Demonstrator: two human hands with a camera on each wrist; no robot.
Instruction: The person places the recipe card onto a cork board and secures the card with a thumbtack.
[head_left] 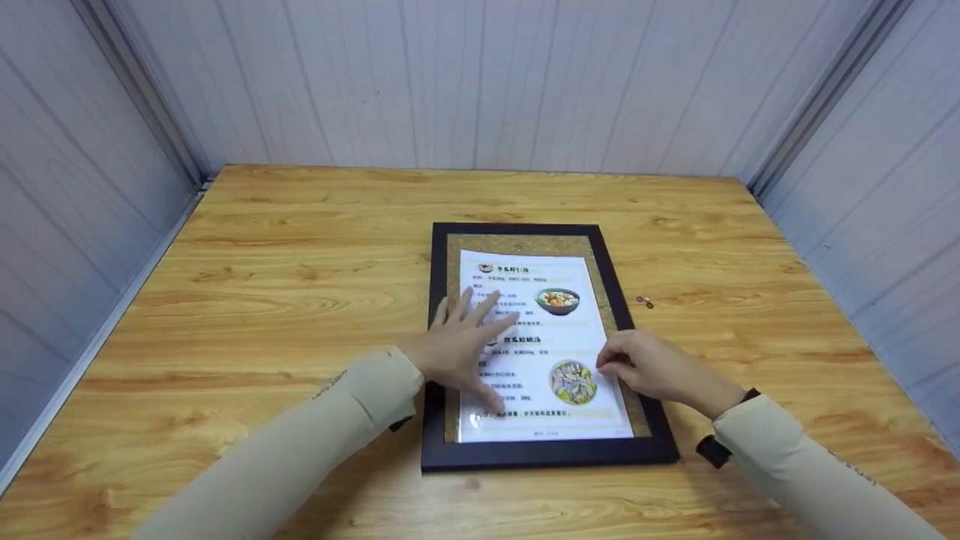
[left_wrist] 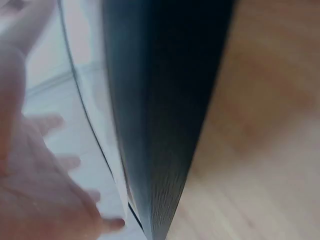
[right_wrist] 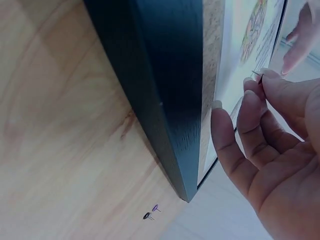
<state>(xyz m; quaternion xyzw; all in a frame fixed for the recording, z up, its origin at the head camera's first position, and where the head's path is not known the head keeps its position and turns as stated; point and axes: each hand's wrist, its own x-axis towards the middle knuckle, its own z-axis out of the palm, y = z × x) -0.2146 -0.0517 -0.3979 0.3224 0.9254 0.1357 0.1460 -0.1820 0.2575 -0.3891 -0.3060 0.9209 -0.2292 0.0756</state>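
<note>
The right grip (head_left: 646,364) was narrow, thumb and finger pinching a small pin (right_wrist: 260,78) near the right edge of the printed sheet (head_left: 555,334). The left grip (head_left: 461,346) was spread wide over the sheet's left side. That sheet lay on the cork board (head_left: 562,244) inside the dark frame (head_left: 555,452), so I judged the placing done but the pinning unfinished: I could make out no pin through it, and two more pins (head_left: 649,305) lay on the desk (head_left: 300,240), just right of the frame.
</note>
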